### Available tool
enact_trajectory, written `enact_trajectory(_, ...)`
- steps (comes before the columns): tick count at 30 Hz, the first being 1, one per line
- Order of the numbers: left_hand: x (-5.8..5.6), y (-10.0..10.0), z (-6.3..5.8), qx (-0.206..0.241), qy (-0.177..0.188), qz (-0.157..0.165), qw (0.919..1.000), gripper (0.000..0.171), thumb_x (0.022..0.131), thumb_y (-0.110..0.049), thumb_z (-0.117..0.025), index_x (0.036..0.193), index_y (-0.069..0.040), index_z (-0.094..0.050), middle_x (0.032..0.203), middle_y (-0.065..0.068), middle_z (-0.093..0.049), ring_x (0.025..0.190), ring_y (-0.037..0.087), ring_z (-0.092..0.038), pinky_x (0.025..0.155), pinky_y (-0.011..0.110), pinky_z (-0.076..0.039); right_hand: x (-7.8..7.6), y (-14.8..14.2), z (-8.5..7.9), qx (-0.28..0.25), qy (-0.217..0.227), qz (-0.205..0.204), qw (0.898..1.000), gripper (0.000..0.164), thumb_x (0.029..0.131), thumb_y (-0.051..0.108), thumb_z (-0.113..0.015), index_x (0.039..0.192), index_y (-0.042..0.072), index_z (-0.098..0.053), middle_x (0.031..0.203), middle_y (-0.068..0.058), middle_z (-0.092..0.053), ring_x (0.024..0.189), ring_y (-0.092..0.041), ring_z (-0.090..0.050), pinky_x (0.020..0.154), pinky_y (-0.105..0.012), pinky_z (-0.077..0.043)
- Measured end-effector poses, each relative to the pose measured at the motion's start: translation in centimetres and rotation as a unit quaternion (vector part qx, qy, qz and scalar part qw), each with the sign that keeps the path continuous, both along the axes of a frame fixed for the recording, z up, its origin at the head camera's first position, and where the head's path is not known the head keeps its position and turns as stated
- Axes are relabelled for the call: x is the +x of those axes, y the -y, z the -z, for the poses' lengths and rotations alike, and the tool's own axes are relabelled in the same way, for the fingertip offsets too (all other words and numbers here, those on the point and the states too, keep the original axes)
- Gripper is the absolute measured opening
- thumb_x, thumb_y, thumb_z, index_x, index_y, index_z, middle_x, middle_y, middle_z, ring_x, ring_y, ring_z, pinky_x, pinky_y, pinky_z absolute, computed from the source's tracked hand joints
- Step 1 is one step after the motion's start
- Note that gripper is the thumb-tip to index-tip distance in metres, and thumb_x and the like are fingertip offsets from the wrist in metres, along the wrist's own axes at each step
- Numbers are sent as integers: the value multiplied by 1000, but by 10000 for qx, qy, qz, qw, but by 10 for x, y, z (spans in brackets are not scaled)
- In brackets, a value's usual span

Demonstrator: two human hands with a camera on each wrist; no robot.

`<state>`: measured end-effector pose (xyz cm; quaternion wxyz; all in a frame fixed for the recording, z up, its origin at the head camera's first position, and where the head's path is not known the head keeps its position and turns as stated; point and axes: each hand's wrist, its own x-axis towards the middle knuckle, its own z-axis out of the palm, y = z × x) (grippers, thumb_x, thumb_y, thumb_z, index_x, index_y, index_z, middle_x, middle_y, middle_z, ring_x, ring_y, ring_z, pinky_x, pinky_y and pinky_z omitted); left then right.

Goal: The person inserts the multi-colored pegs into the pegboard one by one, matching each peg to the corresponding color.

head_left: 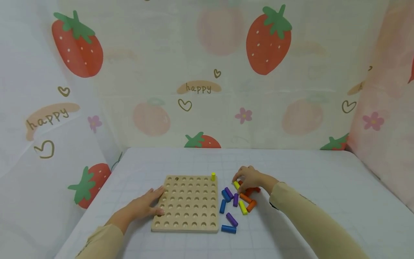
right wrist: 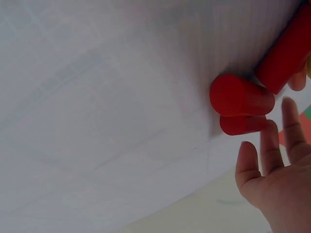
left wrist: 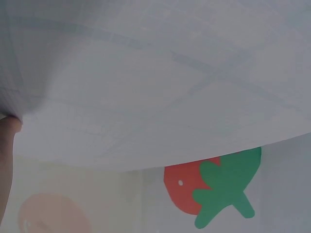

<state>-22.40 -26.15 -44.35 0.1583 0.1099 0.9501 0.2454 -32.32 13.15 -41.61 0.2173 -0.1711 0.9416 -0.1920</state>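
Observation:
A wooden pegboard [head_left: 185,229] with rows of round holes lies in the head view. My left hand [head_left: 144,205] rests against its left side, fingers extended and thumb over the edge; in the left wrist view only a finger [left wrist: 7,150] shows. One yellow peg [head_left: 213,176] stands upright in the far right corner hole. To the right of the board, my right hand [head_left: 250,177] pinches another yellow peg [head_left: 237,185] between thumb and index finger. Red pegs [right wrist: 240,97] lie beneath that hand; its other fingers are spread beside them.
Between board and right hand lie loose pegs: blue [head_left: 222,206], purple [head_left: 235,199], orange [head_left: 251,205] and yellow [head_left: 243,207]. A blue peg [head_left: 228,229] and a purple peg [head_left: 231,219] lie nearer the front. A strawberry-patterned curtain [head_left: 200,118] hangs behind the white-covered table [head_left: 310,187].

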Motion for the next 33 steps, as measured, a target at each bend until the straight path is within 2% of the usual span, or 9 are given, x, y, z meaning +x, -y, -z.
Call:
enact_trajectory(5, 1, 0, -1, -63, 31, -16, 10000, 100, 78, -54, -70, 154, -6, -25, 157, 18, -24, 142, 48, -14, 106, 70, -16, -2, 1, 4, -264, 100, 116, 9995, 28, 83, 17, -79, 109, 23, -70, 118, -5, -56, 105, -26, -46, 88, -44, -45)
enact_trajectory(9, 2, 1, -2, -78, 48, -49, 9999, 101, 78, -54, -70, 154, -6, -25, 157, 19, -24, 142, 48, -14, 106, 70, -16, -2, 3, 4, -617, 157, 79, 9979, 22, 85, 8, -75, 105, 16, -70, 101, -3, -59, 93, -22, -52, 87, -39, -47)
enact_trajectory(13, 3, 1, -3, -38, 22, -47, 10000, 100, 78, -53, -70, 154, -6, -25, 157, 20, -24, 142, 48, -14, 106, 70, -17, -2, 5, 4, -792, 75, 99, 9968, 18, 87, 5, -72, 103, 12, -70, 94, -3, -59, 89, -20, -52, 84, -34, -50)
enact_trajectory(20, 4, -2, -4, 65, 25, -59, 10000, 101, 78, -51, -72, 154, -6, -24, 156, 23, -23, 142, 48, -13, 107, 68, -17, -5, 1, 1, -1238, -297, 262, 9915, 17, 89, 5, -70, 106, 5, -70, 97, -6, -62, 90, -22, -54, 86, -36, -51)
enact_trajectory(25, 3, -2, -4, 114, 91, -78, 9999, 101, 78, -52, -72, 154, -7, -23, 156, 24, -22, 143, 47, -12, 107, 68, -16, -6, -1, -6, -1649, -381, 640, 9835, 25, 90, 10, -69, 114, 1, -67, 102, -10, -63, 93, -26, -55, 84, -36, -51)
enact_trajectory(33, 1, 1, -4, 61, 85, 64, 9999, 98, 81, -50, -71, 154, -5, -22, 157, 22, -22, 143, 46, -11, 109, 66, -15, -6, 8, -17, -2438, -145, 1087, 9636, 34, 93, 10, -65, 125, -3, -61, 111, -15, -62, 100, -30, -57, 92, -40, -50)
